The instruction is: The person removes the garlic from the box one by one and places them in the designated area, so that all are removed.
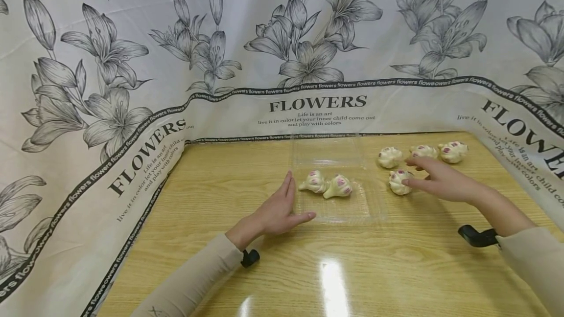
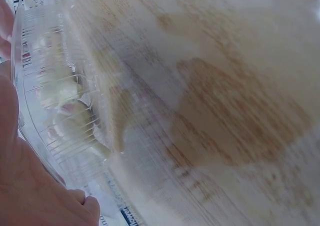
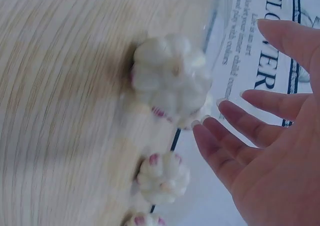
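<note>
A clear plastic clamshell container lies with its lid folded back, and two garlic bulbs with purple patches sit in it. At the container's left side rests my left hand, fingers extended along the wall and thumb at the front edge. To the right, my right hand reaches over a nearer garlic bulb, with fingertips overlapping it in the head view. The right wrist view shows that hand with spread fingers and nothing between them, beside a large garlic bulb.
Behind the right hand, more garlic bulbs stand in a row: one at the left, one partly hidden in the middle, and one at the right. A flower-printed cloth borders the wooden table at back and sides.
</note>
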`<action>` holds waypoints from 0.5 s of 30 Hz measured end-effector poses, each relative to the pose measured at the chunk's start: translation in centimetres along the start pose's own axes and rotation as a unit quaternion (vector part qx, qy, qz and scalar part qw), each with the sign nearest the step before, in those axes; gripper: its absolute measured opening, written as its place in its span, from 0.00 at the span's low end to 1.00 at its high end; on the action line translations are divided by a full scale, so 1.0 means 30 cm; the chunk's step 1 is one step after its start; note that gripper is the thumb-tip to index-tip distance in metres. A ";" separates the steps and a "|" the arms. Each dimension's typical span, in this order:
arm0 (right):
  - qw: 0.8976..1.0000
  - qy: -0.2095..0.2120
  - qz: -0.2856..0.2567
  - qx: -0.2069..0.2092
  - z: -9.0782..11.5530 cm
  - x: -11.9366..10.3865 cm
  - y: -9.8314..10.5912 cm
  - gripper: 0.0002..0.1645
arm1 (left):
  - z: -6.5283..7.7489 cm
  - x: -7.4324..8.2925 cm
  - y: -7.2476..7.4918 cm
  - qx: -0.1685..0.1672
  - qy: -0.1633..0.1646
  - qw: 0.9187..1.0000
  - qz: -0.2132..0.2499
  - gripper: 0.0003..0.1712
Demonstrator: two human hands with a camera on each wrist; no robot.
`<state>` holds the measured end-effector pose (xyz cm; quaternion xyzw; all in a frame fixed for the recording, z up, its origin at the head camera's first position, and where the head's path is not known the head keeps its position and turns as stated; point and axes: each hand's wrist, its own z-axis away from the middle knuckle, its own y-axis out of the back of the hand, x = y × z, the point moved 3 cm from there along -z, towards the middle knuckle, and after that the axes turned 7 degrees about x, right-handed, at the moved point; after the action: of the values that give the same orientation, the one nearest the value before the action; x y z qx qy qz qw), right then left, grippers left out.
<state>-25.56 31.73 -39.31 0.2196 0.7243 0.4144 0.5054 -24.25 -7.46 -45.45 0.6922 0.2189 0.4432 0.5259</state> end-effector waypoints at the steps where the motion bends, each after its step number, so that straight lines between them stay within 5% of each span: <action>1: 1.000 0.010 0.000 0.005 -0.002 -0.015 -0.003 0.36 | 0.000 0.000 0.000 0.000 0.000 1.000 0.000 0.68; 15: 0.997 0.070 -0.033 0.002 -0.039 -0.172 -0.123 0.35 | 0.002 -0.002 -0.002 -0.001 0.002 1.000 0.005 0.68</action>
<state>-24.22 25.42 -39.33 0.1665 0.7656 0.4105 0.4666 -24.23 -7.51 -45.53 0.6920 0.2163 0.4469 0.5241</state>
